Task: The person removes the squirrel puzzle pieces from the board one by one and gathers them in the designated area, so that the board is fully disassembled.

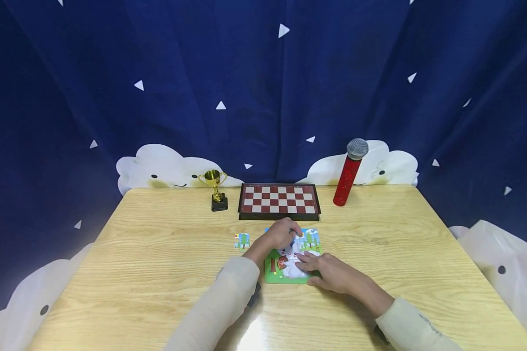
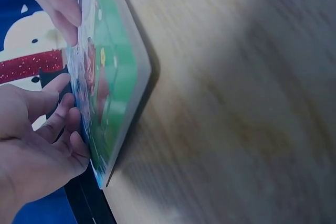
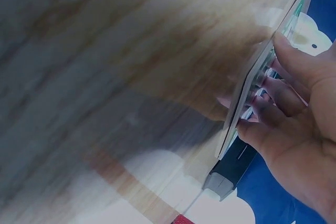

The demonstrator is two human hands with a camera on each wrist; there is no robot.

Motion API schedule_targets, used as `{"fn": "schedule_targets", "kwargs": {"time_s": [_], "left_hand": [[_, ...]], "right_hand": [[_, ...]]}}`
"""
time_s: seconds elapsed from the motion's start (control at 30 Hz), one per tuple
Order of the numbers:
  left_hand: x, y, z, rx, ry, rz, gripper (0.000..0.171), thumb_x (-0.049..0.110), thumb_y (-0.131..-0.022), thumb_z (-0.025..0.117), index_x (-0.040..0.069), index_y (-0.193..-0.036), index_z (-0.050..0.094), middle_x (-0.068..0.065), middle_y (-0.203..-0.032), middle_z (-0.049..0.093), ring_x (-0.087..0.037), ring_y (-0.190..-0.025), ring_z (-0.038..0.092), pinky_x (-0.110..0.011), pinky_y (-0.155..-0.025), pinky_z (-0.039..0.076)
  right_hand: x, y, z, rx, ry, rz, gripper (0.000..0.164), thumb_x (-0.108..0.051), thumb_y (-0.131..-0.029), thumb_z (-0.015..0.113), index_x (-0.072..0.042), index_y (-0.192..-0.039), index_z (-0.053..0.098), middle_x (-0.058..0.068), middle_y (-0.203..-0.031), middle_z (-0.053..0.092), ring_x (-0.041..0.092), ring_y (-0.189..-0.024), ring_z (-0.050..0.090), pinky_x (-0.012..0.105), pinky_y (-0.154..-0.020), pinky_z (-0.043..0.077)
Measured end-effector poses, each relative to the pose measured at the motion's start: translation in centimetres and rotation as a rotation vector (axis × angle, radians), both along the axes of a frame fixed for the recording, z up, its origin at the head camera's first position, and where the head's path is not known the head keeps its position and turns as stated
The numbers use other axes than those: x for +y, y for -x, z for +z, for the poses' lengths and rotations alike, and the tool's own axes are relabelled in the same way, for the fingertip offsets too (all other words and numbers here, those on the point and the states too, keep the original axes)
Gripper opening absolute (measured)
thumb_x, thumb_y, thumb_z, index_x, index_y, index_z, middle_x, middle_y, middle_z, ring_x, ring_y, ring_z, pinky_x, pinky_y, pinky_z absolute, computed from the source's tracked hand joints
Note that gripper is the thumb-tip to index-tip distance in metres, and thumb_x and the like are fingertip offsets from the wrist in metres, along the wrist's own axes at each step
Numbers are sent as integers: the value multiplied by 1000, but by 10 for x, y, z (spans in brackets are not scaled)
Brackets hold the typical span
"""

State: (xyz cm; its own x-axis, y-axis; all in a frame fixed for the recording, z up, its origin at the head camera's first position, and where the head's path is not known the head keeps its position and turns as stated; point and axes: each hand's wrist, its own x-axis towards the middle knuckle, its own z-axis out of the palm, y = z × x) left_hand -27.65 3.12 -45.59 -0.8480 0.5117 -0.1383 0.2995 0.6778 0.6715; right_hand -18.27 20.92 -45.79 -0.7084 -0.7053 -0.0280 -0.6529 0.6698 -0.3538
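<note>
A jigsaw puzzle [image 1: 272,275] with a white rabbit on green ground lies flat on the table. My left hand [image 1: 282,233] reaches over its upper part, fingers bent and tips at the picture; in the left wrist view no piece shows between the fingers of that left hand [image 2: 42,135]. On the puzzle's right side rests my right hand [image 1: 334,273], fingers spread over the rabbit. The right wrist view shows this right hand [image 3: 294,108] with its thumb by the board's near edge. Left of the board lies a loose puzzle piece [image 1: 242,241] with a tree on it.
A dark-framed chessboard [image 1: 278,200] lies just behind the puzzle. To its left stands a gold trophy cup [image 1: 217,190] on a black base. A red toy microphone [image 1: 349,175] stands to the right, in front of the blue curtain [image 1: 254,73]. Wooden tabletop [image 1: 158,263] surrounds the puzzle.
</note>
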Motion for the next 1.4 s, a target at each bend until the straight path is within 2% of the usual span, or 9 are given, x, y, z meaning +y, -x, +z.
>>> {"fn": "schedule_targets", "kwargs": {"time_s": [0.27,0.53,0.8,1.0,1.23,1.4], "left_hand": [[3,0,-1,8,57,-23,30,4,-98,43,13,-100,72,-5,-110,55,-14,-87,52,-26,-80,45],[7,-1,1,49,137,-9,34,-1,-93,45,18,-103,70,0,-107,55,-16,-95,44,-26,-83,41],[4,2,1,1,53,30,30,7,-98,44,20,-101,71,0,-105,55,-17,-95,41,-27,-77,41],[0,5,-2,28,-24,31,26,9,-99,46,16,-110,69,-2,-105,59,-15,-95,52,-28,-83,45],[-6,6,-5,30,-76,107,17,11,-95,54,9,-103,69,-4,-96,59,-14,-85,53,-26,-74,46],[-9,4,-1,26,-87,77,15,10,-96,53,9,-99,68,-3,-91,57,-13,-80,50,-25,-70,44]], "right_hand": [[0,1,1,5,-3,2,45,-16,-84,70,-3,-126,60,16,-138,51,34,-126,50,49,-100,43],[0,0,0,-12,1,-13,45,-15,-84,70,-3,-127,59,16,-139,50,34,-127,49,50,-100,42],[0,0,0,-7,-1,-10,46,-16,-84,70,-3,-127,59,15,-139,49,34,-128,48,50,-101,42],[1,-1,1,-1,5,-10,46,-16,-84,70,-3,-126,59,16,-139,50,35,-127,49,50,-100,42],[0,0,-1,6,2,-13,46,-17,-83,71,-4,-126,60,15,-139,50,33,-127,49,48,-101,42],[-1,0,-2,-1,-5,-14,47,-16,-84,71,-4,-127,59,14,-139,50,32,-128,49,48,-101,42]]}}
